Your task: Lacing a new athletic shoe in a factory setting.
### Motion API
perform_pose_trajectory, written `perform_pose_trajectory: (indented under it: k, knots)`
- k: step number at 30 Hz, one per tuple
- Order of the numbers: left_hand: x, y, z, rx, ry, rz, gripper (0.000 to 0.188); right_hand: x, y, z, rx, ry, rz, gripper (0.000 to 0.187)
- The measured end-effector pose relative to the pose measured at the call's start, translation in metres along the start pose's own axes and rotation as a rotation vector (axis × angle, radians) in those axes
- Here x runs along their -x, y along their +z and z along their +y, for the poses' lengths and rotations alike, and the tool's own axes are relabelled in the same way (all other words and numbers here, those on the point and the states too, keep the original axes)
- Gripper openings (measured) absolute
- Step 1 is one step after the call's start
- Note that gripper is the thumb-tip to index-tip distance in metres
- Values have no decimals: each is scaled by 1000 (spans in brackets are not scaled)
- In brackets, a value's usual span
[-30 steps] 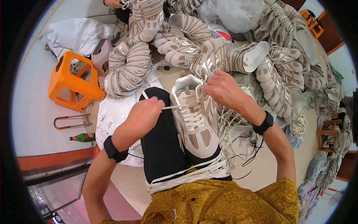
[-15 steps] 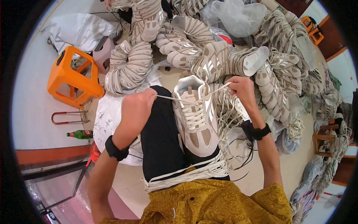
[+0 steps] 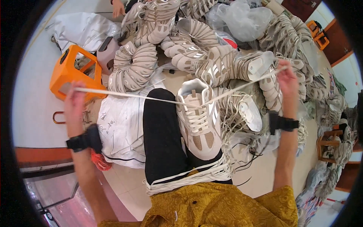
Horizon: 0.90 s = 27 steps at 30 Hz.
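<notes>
A beige and white sneaker (image 3: 206, 142) rests on my black-trousered leg, its toe toward me. Cream laces criss-cross its front. From its top eyelets the two ends of the shoelace (image 3: 128, 94) stretch apart, pulled taut. My left hand (image 3: 75, 108) is closed on one end, out by the orange stool. Up to the right, my right hand (image 3: 288, 81) pinches the other end in front of the stacked shoe uppers. Both hands are a little blurred. Across my lap lies a bundle of loose cream laces (image 3: 193, 178).
Rows of stacked beige shoe uppers (image 3: 132, 68) cover the floor ahead and to the right. An orange plastic stool (image 3: 75, 72) stands at left beside a white sack (image 3: 121, 128). Clear plastic bags (image 3: 242, 19) lie at the back. Another person's hand (image 3: 118, 8) shows at the top left.
My hands have moved far apart, left hand outward to the left, right hand up and to the right, drawing out longer lace ends. Another person's hand has come into view at the top.
</notes>
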<state>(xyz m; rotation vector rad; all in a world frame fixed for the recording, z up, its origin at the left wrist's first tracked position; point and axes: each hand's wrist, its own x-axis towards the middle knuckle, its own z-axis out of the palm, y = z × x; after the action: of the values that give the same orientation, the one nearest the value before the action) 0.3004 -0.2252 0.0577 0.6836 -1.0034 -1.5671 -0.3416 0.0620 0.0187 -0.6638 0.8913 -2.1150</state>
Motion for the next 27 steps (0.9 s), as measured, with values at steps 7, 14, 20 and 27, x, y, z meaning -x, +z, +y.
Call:
perform_pose_trajectory:
  k: [7,14,20,27]
  knots:
    - [8,-91,75,-455,160,319,31,-7,-125,-135,219,-145,342,28]
    - [8,-76,26,-891,267,144,29,-19,-170,-131,276,-203,556,26]
    - [43,124,-77,-480,-78,-13,27,-14,-59,-34,1449,-413,-95,24]
    - [109,212,-151,-650,-231,-217,17,79,162,105,779,452,-456,10]
